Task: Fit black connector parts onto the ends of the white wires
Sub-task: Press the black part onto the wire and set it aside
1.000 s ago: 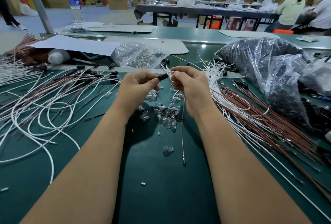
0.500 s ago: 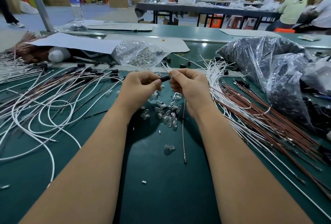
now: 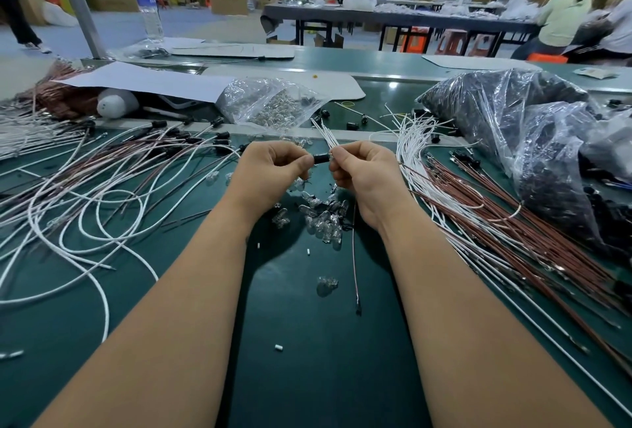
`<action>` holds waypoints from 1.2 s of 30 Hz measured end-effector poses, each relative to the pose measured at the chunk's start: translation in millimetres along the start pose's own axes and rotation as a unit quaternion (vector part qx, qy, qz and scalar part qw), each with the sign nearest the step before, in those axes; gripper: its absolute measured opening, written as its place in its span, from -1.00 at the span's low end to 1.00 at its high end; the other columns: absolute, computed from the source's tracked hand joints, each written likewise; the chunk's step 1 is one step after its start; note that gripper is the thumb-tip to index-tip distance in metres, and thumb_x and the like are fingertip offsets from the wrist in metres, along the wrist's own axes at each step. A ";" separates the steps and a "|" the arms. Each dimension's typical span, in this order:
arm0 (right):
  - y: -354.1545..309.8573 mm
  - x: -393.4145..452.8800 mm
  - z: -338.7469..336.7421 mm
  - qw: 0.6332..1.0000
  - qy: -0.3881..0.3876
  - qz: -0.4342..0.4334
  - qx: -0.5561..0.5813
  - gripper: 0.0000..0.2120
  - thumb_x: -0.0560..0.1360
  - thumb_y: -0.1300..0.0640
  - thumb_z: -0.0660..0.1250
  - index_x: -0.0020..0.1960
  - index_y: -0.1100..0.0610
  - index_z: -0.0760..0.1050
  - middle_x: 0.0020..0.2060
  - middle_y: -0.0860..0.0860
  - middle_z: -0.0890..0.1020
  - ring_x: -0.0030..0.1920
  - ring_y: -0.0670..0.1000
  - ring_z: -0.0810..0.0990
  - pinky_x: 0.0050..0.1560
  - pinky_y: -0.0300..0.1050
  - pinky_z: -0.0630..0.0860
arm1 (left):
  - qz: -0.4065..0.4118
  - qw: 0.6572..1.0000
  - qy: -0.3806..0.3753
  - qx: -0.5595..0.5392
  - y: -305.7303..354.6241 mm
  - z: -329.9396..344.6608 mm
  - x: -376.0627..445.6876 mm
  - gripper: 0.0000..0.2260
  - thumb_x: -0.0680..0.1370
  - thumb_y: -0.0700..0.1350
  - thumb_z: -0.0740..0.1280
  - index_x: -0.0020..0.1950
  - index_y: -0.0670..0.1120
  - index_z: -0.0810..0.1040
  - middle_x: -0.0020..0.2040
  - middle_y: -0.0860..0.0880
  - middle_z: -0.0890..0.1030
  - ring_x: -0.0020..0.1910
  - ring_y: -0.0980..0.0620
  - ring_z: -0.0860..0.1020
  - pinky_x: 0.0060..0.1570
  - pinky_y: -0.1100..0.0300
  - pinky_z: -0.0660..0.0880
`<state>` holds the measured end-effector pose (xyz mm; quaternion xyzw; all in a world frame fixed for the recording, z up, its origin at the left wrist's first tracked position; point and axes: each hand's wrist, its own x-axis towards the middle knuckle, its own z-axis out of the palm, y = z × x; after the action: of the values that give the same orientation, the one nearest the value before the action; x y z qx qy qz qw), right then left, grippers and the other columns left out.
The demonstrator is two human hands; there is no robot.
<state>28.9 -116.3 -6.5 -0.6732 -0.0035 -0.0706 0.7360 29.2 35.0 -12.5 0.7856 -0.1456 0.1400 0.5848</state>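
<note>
At the centre of the frame, a worker's left hand (image 3: 273, 167) pinches a small black connector part (image 3: 320, 158) by one end while the right hand (image 3: 364, 171), fingers curled, grips a short bundle of white wires (image 3: 323, 132) whose free lengths fan up and away behind the knuckles. Connector and wire end meet in the narrow gap between the two thumbs; whether the wire has already entered cannot be told. The step looks best done by keeping both grips close to the joint, so the thin wire does not buckle, and pushing straight along the connector's axis until it seats. Just below the hands lies a scatter of small clear bulbs (image 3: 325, 222) on the green table (image 3: 307, 359). Further white wires (image 3: 413, 140) wait in a sheaf to the right, beside brown wires (image 3: 513, 232) and a plastic bag of black parts (image 3: 506, 120) at upper right. Finished leads with black ends (image 3: 102, 181) loop across the left.
</note>
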 end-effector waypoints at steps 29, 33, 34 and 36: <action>2.6 -1.4 11.9 0.998 0.041 -0.051 -0.021 -0.84 0.56 0.24 0.29 -0.20 0.14 0.47 -0.41 -0.02 0.53 -0.42 -0.11 0.45 -0.32 -0.21 0.43 | -0.006 1.000 -0.004 -0.029 -4.1 2.5 3.6 -0.84 0.56 -0.19 0.35 -0.21 -0.03 0.61 -0.46 0.13 0.59 -0.51 0.23 0.39 -0.42 0.46 0.31; -3.6 -0.5 7.4 0.992 0.098 -0.064 0.046 -0.90 0.56 0.25 0.26 -0.12 0.14 0.50 -0.41 -0.04 0.53 -0.44 -0.14 0.44 -0.38 -0.26 0.41 | -0.031 0.995 -0.007 -0.092 -5.9 -4.8 6.3 -0.85 0.59 -0.19 0.29 -0.09 0.03 0.58 -0.37 0.12 0.59 -0.42 0.14 0.37 -0.37 0.37 0.31; -4.8 -0.6 5.0 0.990 0.105 -0.063 0.067 -0.90 0.57 0.25 0.26 -0.10 0.14 0.50 -0.43 -0.04 0.52 -0.46 -0.15 0.44 -0.41 -0.28 0.40 | -0.039 0.989 -0.020 -0.139 -5.1 -6.9 6.4 -0.88 0.58 -0.17 0.30 -0.07 0.03 0.57 -0.34 0.12 0.59 -0.42 0.17 0.37 -0.36 0.36 0.32; -5.7 -0.8 2.1 0.988 0.101 -0.069 0.096 -0.89 0.59 0.24 0.25 -0.09 0.17 0.52 -0.46 -0.04 0.51 -0.49 -0.13 0.43 -0.46 -0.29 0.38 | -0.043 0.974 -0.044 -0.220 -4.3 -10.0 6.9 -0.94 0.51 -0.11 0.31 -0.06 0.00 0.57 -0.27 0.08 0.62 -0.36 0.18 0.43 -0.28 0.32 0.37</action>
<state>27.7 -114.6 -0.7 -0.5867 0.0176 -0.1884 0.7874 36.7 45.2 -10.8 0.6487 -0.1650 0.0444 0.7416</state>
